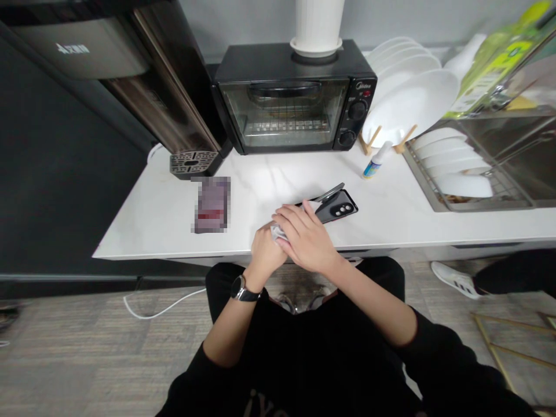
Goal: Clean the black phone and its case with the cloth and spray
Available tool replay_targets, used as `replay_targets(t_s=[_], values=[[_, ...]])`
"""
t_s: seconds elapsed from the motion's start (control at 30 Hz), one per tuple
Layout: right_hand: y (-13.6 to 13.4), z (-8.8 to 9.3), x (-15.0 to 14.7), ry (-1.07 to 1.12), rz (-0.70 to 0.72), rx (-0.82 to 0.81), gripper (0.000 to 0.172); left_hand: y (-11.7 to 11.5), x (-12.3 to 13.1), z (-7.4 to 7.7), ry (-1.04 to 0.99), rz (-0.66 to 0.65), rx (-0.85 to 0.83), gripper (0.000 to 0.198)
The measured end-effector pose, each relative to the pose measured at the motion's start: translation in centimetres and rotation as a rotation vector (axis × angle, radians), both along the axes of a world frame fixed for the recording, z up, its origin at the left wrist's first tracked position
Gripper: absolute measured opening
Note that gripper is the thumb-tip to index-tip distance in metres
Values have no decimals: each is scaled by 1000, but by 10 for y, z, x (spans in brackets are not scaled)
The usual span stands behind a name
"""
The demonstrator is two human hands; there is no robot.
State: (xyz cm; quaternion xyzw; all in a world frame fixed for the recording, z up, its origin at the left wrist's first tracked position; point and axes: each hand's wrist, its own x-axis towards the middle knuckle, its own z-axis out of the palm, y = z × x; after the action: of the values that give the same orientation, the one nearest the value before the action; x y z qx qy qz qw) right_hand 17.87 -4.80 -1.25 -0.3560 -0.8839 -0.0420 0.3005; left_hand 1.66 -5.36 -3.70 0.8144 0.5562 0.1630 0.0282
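Observation:
My left hand (264,252) is closed around a small white cloth or tissue (278,233) at the front edge of the white counter (165,214). My right hand (304,234) lies over the left hand, fingers bent and pressed on the same white cloth. Just beyond my fingers a black phone (336,209) lies on the counter with its camera lenses up, and a dark flat piece, perhaps a case or stand, is tilted against it. A watch is on my left wrist.
A black toaster oven (295,101) stands at the back with a white pot on top. A small spray bottle (376,162) stands near white plates (408,104) in a rack. A sink (490,162) with dishes is at right. A blurred flat object (212,204) lies left. Another person's shoe (454,279) shows at right.

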Motion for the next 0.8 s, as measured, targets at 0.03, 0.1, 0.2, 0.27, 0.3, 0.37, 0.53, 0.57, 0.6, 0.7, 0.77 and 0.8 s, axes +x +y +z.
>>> replay_targets(t_s=[0.03,0.1,0.2,0.27,0.3,0.37,0.53,0.57,0.6,0.7,0.77,0.8], values=[[0,0,-2,-24,30,12,44,0,0,-1,14,1,-4,18],[11,0,11,-24,-8,27,40,0,0,1,-13,-7,18,23],[42,-1,55,63,-230,6,37,-2,3,8,-98,-18,61,35],[56,-1,75,122,-363,-15,37,-3,5,11,-120,-6,69,40],[58,-1,77,142,-392,-20,36,-3,5,11,-122,0,71,40],[49,-1,63,162,-348,-14,33,-3,5,9,-113,13,71,40],[3,-2,-8,63,20,-28,38,1,2,-1,53,45,7,19],[0,-1,-13,38,54,-27,39,1,1,-2,81,47,0,17],[1,-1,-13,22,61,-25,40,1,1,-2,90,45,1,16],[22,-1,17,47,-66,-50,39,0,2,2,12,29,38,28],[41,-1,47,117,-223,-75,36,-1,3,6,-70,26,55,37],[49,-1,59,155,-292,-77,35,-2,4,8,-99,26,58,40]])
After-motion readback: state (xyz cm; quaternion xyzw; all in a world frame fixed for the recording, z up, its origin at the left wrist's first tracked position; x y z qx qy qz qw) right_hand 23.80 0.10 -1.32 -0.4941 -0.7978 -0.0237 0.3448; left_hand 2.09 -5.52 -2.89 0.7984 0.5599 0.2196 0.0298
